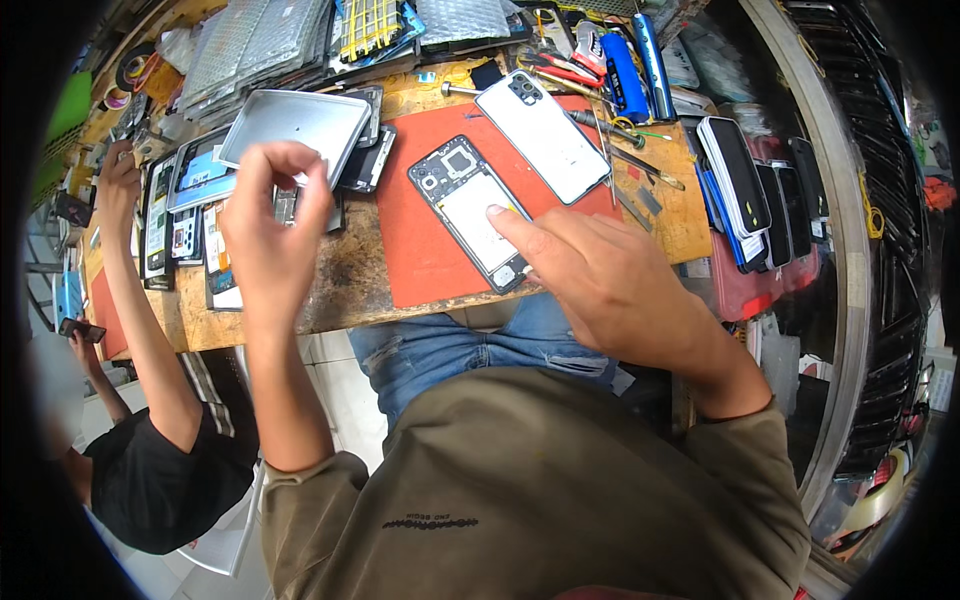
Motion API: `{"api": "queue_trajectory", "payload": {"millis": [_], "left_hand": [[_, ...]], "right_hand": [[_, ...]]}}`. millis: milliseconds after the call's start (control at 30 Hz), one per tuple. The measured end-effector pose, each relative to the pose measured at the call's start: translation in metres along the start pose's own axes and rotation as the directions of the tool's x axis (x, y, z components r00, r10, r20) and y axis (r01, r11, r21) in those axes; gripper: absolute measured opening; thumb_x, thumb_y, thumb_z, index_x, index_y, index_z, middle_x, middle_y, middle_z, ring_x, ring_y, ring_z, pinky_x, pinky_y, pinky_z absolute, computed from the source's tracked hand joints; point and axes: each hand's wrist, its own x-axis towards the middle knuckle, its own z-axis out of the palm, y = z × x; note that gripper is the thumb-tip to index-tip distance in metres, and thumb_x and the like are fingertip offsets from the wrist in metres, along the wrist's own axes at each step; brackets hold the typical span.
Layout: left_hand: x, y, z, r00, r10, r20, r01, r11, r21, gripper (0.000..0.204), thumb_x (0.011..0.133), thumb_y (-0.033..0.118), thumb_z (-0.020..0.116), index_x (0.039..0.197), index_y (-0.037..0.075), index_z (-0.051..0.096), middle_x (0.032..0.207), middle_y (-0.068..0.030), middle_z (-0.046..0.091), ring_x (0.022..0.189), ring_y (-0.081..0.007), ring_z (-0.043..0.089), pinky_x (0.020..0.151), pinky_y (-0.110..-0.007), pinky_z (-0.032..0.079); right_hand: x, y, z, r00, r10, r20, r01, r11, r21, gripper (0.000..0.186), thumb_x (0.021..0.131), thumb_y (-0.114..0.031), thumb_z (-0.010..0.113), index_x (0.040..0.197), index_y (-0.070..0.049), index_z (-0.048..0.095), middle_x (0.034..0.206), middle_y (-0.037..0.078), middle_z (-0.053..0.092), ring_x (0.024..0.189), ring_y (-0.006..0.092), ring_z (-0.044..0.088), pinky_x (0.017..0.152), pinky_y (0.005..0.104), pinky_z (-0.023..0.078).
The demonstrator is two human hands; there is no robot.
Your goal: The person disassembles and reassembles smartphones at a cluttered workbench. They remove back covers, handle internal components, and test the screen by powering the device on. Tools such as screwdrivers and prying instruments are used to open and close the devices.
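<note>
The opened phone (467,207) lies on the red mat (415,262), under the half-curled right hand (612,278), whose fingertip touches it (any grip is unclear). Left of the mat, the left hand (272,232) curls nearly into a pinch, contents indiscernible.

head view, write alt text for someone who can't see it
A person's right hand reaches over an opened phone on a red mat, next to a white phone back. Their left hand hovers near a white tray; a co-worker is at left.
</note>
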Motion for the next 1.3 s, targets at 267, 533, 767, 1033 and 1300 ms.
{"api": "queue_trajectory", "payload": {"millis": [267,533,767,1033,1300], "left_hand": [[-0.063,-0.012,0.001,0.971,-0.161,-0.177,0.167,0.986,0.015,0.018,0.093,-0.006,0.073,0.110,0.000,0.070,0.097,-0.0057,0.065,0.090,-0.0160,0.060,0.086,-0.030,0.049],[-0.089,0.000,0.011,0.973,-0.186,-0.138,0.177,0.981,-0.076,0.014,0.096,-0.002,0.074,0.109,0.000,0.070,0.102,-0.0116,0.072,0.092,-0.0229,0.068,0.084,-0.034,0.055],[-0.086,0.038,0.056,0.994,-0.085,0.072,0.098,0.976,-0.194,0.037,0.086,-0.007,0.082,0.121,0.000,0.073,0.102,-0.0119,0.077,0.092,-0.0291,0.071,0.079,-0.038,0.058],[-0.080,0.031,0.059,0.993,-0.034,0.112,0.050,0.989,-0.139,0.035,0.085,-0.011,0.081,0.118,-0.005,0.072,0.103,-0.0140,0.077,0.090,-0.0304,0.072,0.078,-0.039,0.058],[-0.079,0.032,0.061,0.989,-0.100,0.111,0.112,0.987,-0.112,0.036,0.085,-0.011,0.084,0.117,-0.004,0.070,0.101,-0.0154,0.078,0.088,-0.0312,0.072,0.077,-0.038,0.057]], "right_hand": [[-0.009,0.019,-0.001,0.915,0.138,-0.380,-0.039,0.965,0.258,0.043,0.099,0.007,0.064,0.141,0.005,0.062,0.108,0.017,0.073,0.093,0.0304,0.075,0.081,0.0380,0.059],[0.018,0.010,0.031,0.894,0.323,-0.310,-0.037,0.743,0.669,0.047,0.098,0.009,0.068,0.144,0.003,0.060,0.099,0.014,0.075,0.088,0.0221,0.078,0.079,0.0345,0.062],[0.058,0.006,0.040,0.923,0.058,-0.380,0.174,0.819,0.547,0.048,0.092,0.012,0.072,0.138,0.005,0.061,0.097,0.017,0.074,0.086,0.0277,0.078,0.074,0.0357,0.062],[0.069,0.018,0.053,0.934,0.013,-0.357,0.220,0.767,0.602,0.040,0.090,0.012,0.073,0.129,0.008,0.064,0.095,0.017,0.073,0.080,0.0323,0.074,0.069,0.0378,0.061],[0.067,0.025,0.058,0.928,-0.088,-0.362,0.254,0.861,0.440,0.037,0.091,-0.003,0.078,0.125,0.002,0.066,0.100,0.013,0.071,0.082,0.0262,0.073,0.069,0.0352,0.060]]}}
